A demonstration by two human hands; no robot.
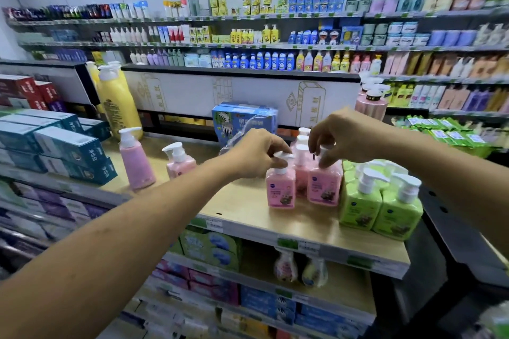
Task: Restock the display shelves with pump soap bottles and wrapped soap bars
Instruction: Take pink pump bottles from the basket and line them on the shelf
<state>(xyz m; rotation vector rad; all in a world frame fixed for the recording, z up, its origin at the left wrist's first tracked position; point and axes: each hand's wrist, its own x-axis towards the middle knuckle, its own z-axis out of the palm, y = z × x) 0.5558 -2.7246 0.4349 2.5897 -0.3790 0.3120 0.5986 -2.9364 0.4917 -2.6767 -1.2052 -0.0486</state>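
On the wooden top shelf (248, 212) stand several pink pump soap bottles. My left hand (259, 153) grips the white pump head of the front pink bottle (280, 190). My right hand (340, 136) pinches the pump of the pink bottle beside it (323, 186). More pink bottles stand behind these two, partly hidden by my hands. Green pump bottles (380, 206) stand in a group just right of the pink ones. Two more pink pump bottles, a tall one (136, 162) and a short one (179, 162), stand apart at the left of the shelf.
A blue wrapped pack (242, 121) lies behind my hands. A large yellow pump bottle (117, 102) stands at the back left. Teal boxes (63, 146) are stacked at the left. Boxed goods fill the lower shelves (209, 250). A dark cart edge (454, 228) is at the right.
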